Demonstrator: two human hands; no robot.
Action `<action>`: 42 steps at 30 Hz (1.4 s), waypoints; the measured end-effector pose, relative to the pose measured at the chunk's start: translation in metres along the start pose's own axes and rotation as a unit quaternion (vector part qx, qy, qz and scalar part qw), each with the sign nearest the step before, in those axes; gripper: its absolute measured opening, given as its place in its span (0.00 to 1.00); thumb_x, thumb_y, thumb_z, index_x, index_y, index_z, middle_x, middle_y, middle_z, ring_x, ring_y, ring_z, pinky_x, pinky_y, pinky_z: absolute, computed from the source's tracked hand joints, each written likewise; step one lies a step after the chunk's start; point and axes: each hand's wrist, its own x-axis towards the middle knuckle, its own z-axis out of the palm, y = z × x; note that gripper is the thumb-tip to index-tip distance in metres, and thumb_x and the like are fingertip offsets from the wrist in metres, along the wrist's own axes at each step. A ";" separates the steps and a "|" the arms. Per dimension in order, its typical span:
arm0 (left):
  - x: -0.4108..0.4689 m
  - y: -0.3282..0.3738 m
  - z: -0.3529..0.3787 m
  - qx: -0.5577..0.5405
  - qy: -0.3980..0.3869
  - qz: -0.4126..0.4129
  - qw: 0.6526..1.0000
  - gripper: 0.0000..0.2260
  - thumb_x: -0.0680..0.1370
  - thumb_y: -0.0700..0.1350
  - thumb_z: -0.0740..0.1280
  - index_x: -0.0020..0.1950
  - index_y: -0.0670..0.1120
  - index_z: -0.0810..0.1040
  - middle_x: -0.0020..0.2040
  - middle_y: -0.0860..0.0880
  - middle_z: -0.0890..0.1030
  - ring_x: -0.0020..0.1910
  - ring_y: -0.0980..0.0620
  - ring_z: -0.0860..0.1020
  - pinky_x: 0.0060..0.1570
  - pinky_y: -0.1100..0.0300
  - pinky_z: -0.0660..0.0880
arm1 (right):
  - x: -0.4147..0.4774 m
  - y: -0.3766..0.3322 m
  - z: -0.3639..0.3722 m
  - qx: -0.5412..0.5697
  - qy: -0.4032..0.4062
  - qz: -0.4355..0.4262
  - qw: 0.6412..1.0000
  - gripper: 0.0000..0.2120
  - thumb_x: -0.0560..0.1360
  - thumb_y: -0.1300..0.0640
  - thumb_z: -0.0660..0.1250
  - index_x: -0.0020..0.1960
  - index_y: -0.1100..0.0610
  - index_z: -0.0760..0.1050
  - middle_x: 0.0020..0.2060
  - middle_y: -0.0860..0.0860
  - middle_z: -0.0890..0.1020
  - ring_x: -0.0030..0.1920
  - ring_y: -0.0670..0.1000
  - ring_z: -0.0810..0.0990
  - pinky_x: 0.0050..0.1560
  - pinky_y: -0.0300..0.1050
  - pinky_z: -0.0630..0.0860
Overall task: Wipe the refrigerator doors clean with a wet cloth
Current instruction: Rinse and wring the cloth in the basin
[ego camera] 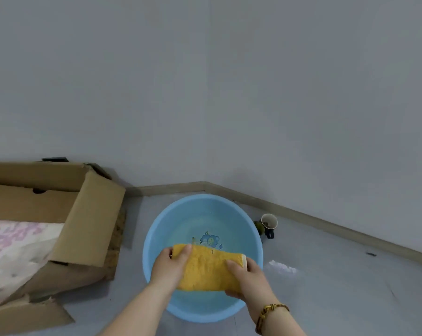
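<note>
A yellow cloth (208, 269), folded, is held over a round light-blue basin (156, 229) that stands on the grey floor in the corner of the room. The basin holds clear water and has a blue cartoon print on its bottom. My left hand (169, 265) grips the cloth's left end, thumb on top. My right hand (250, 278) grips the right end, thumb on top and fingers under it. A beaded bracelet circles my right wrist. No refrigerator is in view.
An open cardboard box (88, 214) with pale fabric inside lies on the floor at the left. A small cup (269, 221) with dark bits inside stands right of the basin near the skirting board. A wet patch (281, 266) shines on the floor.
</note>
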 end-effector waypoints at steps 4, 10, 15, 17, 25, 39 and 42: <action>0.109 -0.063 0.028 0.060 0.004 0.007 0.998 0.17 0.77 0.52 0.61 0.57 0.39 0.72 0.59 0.42 0.75 0.54 0.45 0.73 0.48 0.61 0.66 | 0.110 0.054 0.037 -0.050 0.069 0.050 0.995 0.17 0.77 0.48 0.60 0.61 0.56 0.66 0.55 0.52 0.67 0.54 0.55 0.69 0.37 0.45 0.78; 0.240 -0.116 0.074 0.112 -0.003 0.044 0.993 0.22 0.78 0.55 0.59 0.63 0.39 0.67 0.62 0.43 0.73 0.60 0.43 0.72 0.52 0.59 0.67 | 0.244 0.094 0.073 -0.131 0.117 -0.023 0.984 0.11 0.77 0.52 0.61 0.50 0.58 0.62 0.39 0.51 0.68 0.44 0.53 0.69 0.47 0.54 0.78; 0.299 -0.146 0.090 0.242 -0.026 0.117 0.963 0.22 0.78 0.55 0.58 0.65 0.41 0.63 0.63 0.42 0.73 0.62 0.43 0.72 0.56 0.56 0.68 | 0.311 0.129 0.084 -0.198 0.154 -0.091 0.964 0.10 0.77 0.52 0.61 0.50 0.59 0.65 0.39 0.51 0.72 0.42 0.52 0.70 0.45 0.43 0.69; 0.309 -0.154 0.089 0.282 -0.021 0.107 0.953 0.20 0.78 0.55 0.58 0.61 0.41 0.65 0.61 0.41 0.74 0.60 0.43 0.73 0.53 0.57 0.69 | 0.320 0.142 0.090 -0.236 0.162 -0.096 0.953 0.10 0.77 0.54 0.61 0.53 0.59 0.66 0.46 0.55 0.74 0.46 0.54 0.73 0.44 0.42 0.68; 0.320 -0.161 0.094 0.303 0.020 0.095 0.948 0.18 0.79 0.53 0.57 0.62 0.41 0.68 0.62 0.41 0.74 0.61 0.43 0.73 0.57 0.57 0.68 | 0.337 0.158 0.100 -0.325 0.198 -0.106 0.919 0.15 0.80 0.53 0.53 0.62 0.60 0.65 0.57 0.57 0.74 0.54 0.58 0.76 0.49 0.43 0.69; 0.261 -0.130 0.110 -0.034 0.019 0.170 0.985 0.17 0.80 0.52 0.55 0.42 0.40 0.72 0.45 0.39 0.79 0.49 0.41 0.76 0.45 0.54 0.70 | 0.290 0.117 0.117 -0.148 0.215 -0.264 0.929 0.17 0.75 0.47 0.61 0.32 0.52 0.60 0.38 0.53 0.74 0.40 0.53 0.70 0.42 0.46 0.67; 0.248 -0.126 0.111 0.033 0.006 0.221 0.975 0.18 0.80 0.51 0.54 0.32 0.45 0.66 0.32 0.49 0.71 0.40 0.46 0.71 0.37 0.59 0.61 | 0.293 0.113 0.103 -0.137 0.210 -0.218 0.943 0.19 0.77 0.48 0.59 0.32 0.54 0.60 0.33 0.52 0.71 0.40 0.55 0.70 0.40 0.44 0.65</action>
